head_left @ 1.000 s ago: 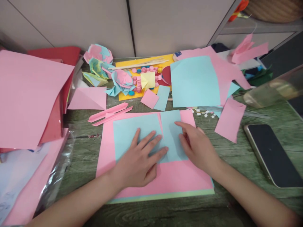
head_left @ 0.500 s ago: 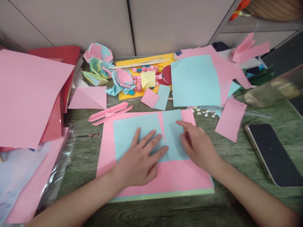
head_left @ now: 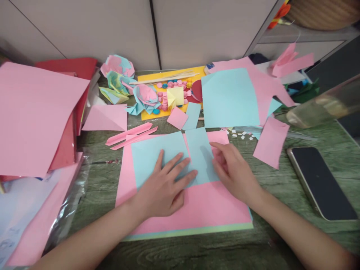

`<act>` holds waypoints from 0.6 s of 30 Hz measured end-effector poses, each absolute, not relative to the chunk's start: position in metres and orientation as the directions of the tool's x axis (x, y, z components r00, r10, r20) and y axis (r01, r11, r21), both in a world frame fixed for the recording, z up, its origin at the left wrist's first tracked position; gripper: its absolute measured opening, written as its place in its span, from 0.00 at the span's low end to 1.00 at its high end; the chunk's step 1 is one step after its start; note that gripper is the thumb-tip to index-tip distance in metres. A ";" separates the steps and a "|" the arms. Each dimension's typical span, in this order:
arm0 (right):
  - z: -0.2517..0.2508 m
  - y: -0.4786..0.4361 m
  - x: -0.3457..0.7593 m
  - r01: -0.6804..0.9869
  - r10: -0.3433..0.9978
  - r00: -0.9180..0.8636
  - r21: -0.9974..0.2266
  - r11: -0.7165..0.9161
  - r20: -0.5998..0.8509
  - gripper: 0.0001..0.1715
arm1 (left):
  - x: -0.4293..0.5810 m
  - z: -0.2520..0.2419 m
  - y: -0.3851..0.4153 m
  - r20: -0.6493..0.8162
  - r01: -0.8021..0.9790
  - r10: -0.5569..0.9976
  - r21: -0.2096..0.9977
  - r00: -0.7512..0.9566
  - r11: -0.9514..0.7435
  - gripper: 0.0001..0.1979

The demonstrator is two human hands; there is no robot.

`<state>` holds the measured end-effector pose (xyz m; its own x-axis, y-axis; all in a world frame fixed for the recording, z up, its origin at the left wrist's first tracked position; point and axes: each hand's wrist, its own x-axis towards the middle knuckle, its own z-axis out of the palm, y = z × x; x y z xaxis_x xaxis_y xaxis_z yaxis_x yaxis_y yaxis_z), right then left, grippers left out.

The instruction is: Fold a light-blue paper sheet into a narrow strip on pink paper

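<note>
Paper in pale blue, slit from its far edge, lies on the pink sheet at the middle of the tabletop; it has slid slightly left and toward that sheet's far edge, leaving more pink bare along the near side. My left hand lies flat on it, grip spread wide, hiding where the slit ends. My right hand has a narrow grip at its right edge; whether finger and thumb pinch it, I cannot tell.

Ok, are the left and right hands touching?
Apart: the head view shows light-blue paper visible between the left hand and the right hand.
</note>
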<state>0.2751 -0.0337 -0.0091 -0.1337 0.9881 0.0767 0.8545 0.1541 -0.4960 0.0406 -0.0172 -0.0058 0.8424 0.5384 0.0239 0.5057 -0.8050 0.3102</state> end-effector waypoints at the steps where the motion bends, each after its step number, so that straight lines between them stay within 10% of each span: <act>1: -0.009 -0.033 0.275 0.878 0.985 -0.139 -0.446 0.172 0.106 0.24 | 0.041 -0.006 -0.017 0.021 0.507 0.539 0.310 0.842 -0.804 0.27; 8: -0.014 -0.033 0.272 0.944 0.959 -0.258 -0.181 0.277 0.120 0.29 | 0.040 -0.006 -0.017 0.023 0.499 0.530 0.302 0.848 -0.812 0.27; 18: -0.013 -0.035 0.273 0.890 0.962 -0.223 -0.370 0.268 0.160 0.26 | 0.040 -0.007 -0.020 -0.001 0.507 0.533 0.308 0.846 -0.805 0.30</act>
<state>0.2727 -0.0346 -0.0129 -0.2234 0.9615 0.1598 0.8897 0.2682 -0.3696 0.0400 -0.0201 -0.0073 0.8464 0.5326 -0.0010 0.5070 -0.8051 0.3077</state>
